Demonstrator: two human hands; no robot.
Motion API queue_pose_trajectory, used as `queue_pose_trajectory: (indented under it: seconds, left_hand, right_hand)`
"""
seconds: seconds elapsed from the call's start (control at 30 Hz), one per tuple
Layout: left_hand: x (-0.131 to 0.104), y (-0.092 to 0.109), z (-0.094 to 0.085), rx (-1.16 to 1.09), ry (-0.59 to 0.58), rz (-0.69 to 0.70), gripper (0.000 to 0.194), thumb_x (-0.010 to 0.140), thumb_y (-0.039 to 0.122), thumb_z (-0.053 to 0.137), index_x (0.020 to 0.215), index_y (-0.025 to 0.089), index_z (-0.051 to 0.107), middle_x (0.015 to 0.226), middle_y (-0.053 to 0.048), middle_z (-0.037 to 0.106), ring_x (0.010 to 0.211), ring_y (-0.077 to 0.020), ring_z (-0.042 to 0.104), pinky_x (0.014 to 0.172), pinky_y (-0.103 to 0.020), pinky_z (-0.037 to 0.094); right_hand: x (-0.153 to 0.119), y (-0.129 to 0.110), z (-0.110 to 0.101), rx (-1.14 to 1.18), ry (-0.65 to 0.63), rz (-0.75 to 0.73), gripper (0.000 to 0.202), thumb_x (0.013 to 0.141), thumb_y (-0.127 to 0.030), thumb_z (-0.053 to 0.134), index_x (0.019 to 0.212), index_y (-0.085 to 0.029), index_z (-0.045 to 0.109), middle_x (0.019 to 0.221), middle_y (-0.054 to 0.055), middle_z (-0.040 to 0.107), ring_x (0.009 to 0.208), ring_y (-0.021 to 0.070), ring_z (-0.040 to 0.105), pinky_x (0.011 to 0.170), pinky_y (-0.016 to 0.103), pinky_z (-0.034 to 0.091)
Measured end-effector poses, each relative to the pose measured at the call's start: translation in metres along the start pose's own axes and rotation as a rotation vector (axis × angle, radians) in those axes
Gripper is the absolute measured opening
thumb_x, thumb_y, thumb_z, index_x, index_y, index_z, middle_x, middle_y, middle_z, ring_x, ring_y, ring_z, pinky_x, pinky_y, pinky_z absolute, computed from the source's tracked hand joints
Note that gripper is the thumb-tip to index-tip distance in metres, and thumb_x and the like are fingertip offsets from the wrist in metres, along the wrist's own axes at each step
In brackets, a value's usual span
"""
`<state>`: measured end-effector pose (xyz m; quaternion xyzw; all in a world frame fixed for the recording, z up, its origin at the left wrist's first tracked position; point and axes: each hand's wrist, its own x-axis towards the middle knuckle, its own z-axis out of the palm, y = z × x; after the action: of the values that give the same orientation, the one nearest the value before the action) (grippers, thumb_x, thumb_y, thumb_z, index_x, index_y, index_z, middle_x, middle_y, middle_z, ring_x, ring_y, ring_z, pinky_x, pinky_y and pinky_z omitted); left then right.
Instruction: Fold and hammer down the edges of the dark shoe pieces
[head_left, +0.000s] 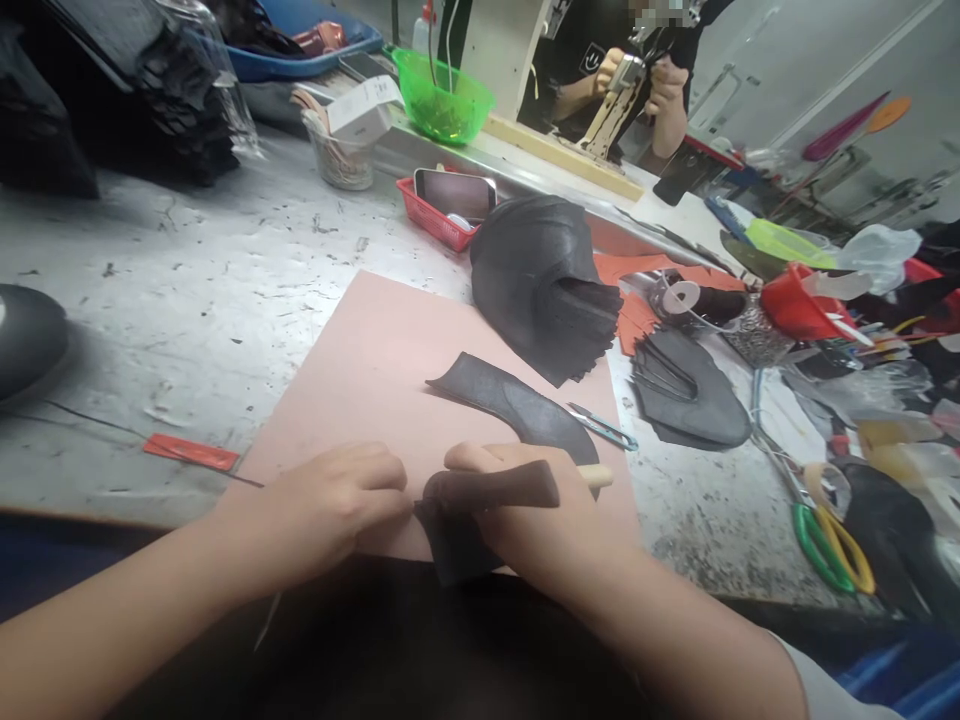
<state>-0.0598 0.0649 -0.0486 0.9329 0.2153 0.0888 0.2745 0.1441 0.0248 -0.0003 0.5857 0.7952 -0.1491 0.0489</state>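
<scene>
My right hand (pixel 547 520) is closed around a hammer with a dark head (pixel 502 488); the pale wooden end of its handle sticks out past my knuckles. Under the hammer, at the near edge of a pink board (pixel 375 340), lies a black leather-like piece (pixel 461 550), partly hidden by my hand. My left hand (pixel 337 500) pinches the left edge of that piece between thumb and fingers. Another curved black piece (pixel 510 395) rests on the board just beyond my right hand. Thread snips (pixel 604 428) lie beside it at the board's right side.
A fanned stack of black pieces (pixel 540 280) covers the board's far right corner. Farther right are another black stack (pixel 690 390) and green-and-yellow-handled scissors (pixel 832 545). A red basket (pixel 439 215) holds a phone. Across the bench a person's hands (pixel 645 85) work at a machine.
</scene>
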Motion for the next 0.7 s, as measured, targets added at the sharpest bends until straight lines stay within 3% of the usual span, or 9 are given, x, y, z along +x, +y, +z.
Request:
queue_pose_trajectory:
  seconds: [0.17,0.3,0.43,0.7]
  left_hand:
    - [-0.003,0.004,0.001,-0.046,0.041,-0.043,0.025,0.078,-0.002,0.035,0.072,0.018,0.050,0.076,0.000,0.048,0.070,-0.0129,0.044,0.062,-0.022,0.032]
    - [-0.006,0.003,0.008,-0.088,0.142,-0.113,0.021,0.088,0.011,0.038,0.068,0.017,0.041,0.071,0.001,0.045,0.065,-0.0120,0.042,0.060,-0.021,0.032]
    - [-0.008,0.000,0.013,-0.086,0.141,-0.130,0.023,0.091,0.021,0.038,0.069,0.018,0.038,0.071,0.001,0.045,0.064,-0.0123,0.041,0.059,-0.023,0.033]
    - [-0.010,-0.002,0.014,-0.056,0.152,-0.184,0.022,0.090,0.027,0.039,0.070,0.018,0.042,0.072,0.000,0.046,0.063,-0.0135,0.043,0.057,-0.025,0.034]
  right_hand:
    - [0.005,-0.005,-0.003,-0.106,-0.027,-0.053,0.009,0.084,-0.019,0.048,0.078,-0.022,0.055,0.061,-0.002,0.056,0.055,0.0141,0.053,0.047,0.027,0.020]
    - [0.006,-0.008,-0.007,-0.061,0.012,-0.067,0.010,0.083,-0.019,0.049,0.078,-0.023,0.056,0.060,-0.003,0.056,0.054,0.0134,0.053,0.048,0.026,0.021]
    - [0.009,-0.011,-0.009,-0.086,-0.042,-0.060,0.008,0.080,-0.017,0.051,0.076,-0.023,0.057,0.057,-0.002,0.056,0.052,0.0142,0.052,0.048,0.027,0.020]
    - [0.016,-0.018,-0.011,-0.137,-0.011,-0.119,0.008,0.081,-0.016,0.052,0.075,-0.020,0.056,0.056,0.000,0.057,0.051,0.0144,0.050,0.046,0.027,0.017]
